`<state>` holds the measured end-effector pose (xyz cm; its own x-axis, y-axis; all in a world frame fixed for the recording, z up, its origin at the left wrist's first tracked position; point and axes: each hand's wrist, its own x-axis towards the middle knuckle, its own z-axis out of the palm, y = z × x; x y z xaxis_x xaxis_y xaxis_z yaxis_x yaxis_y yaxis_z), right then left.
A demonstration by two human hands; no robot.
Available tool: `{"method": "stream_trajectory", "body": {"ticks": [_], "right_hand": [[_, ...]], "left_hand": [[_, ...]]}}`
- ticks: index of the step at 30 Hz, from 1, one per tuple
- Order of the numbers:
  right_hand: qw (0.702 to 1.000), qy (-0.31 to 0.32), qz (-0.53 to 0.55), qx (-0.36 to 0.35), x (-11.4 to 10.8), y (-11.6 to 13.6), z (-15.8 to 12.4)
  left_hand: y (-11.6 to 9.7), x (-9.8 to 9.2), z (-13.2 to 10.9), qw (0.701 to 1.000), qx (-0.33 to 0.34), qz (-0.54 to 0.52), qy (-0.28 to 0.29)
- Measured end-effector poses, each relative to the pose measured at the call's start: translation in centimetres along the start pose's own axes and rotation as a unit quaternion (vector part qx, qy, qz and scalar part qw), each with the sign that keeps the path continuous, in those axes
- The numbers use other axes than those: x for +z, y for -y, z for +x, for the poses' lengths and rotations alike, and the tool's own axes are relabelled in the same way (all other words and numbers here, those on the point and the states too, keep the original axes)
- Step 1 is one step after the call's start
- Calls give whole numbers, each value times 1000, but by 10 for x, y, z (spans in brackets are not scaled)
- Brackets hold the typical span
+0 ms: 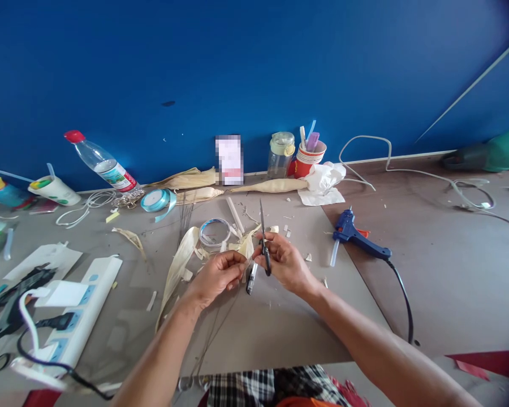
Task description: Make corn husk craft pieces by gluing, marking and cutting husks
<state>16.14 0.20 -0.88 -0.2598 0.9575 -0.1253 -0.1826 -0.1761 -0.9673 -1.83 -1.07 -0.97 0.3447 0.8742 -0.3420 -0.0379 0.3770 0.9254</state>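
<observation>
Left hand (218, 275), right hand (282, 263) — both curled

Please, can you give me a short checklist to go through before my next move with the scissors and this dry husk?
1. Grip: right hand closed on the handles of the scissors, ok.
2. Blades: they look closed, tips pointing away from the body, ok.
3. Hold on the husk piece: pinched in the left hand, ok.
4. Left hand away from the blades: it sits beside the handles, ok.
5. Heat of the glue gun, lying apart on the right: cannot tell.
6. Space under the hands: the pen lies there, not ok.
</observation>
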Motion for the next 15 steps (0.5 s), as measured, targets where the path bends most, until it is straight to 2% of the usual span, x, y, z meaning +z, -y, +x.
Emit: {"method": "stream_trajectory", "body": {"ticks": [8,12,15], "right_hand": [[996,20,-87,-27,0,-7,-3],[999,11,-36,-5,1,-4,-2],[1000,-18,16,4,3,-1,-1]], "left_hand": [[-1,2,0,1000,-8,14,15],[-1,0,-2,1000,2,-12,20],[-1,2,-3,998,11,-37,47]]}}
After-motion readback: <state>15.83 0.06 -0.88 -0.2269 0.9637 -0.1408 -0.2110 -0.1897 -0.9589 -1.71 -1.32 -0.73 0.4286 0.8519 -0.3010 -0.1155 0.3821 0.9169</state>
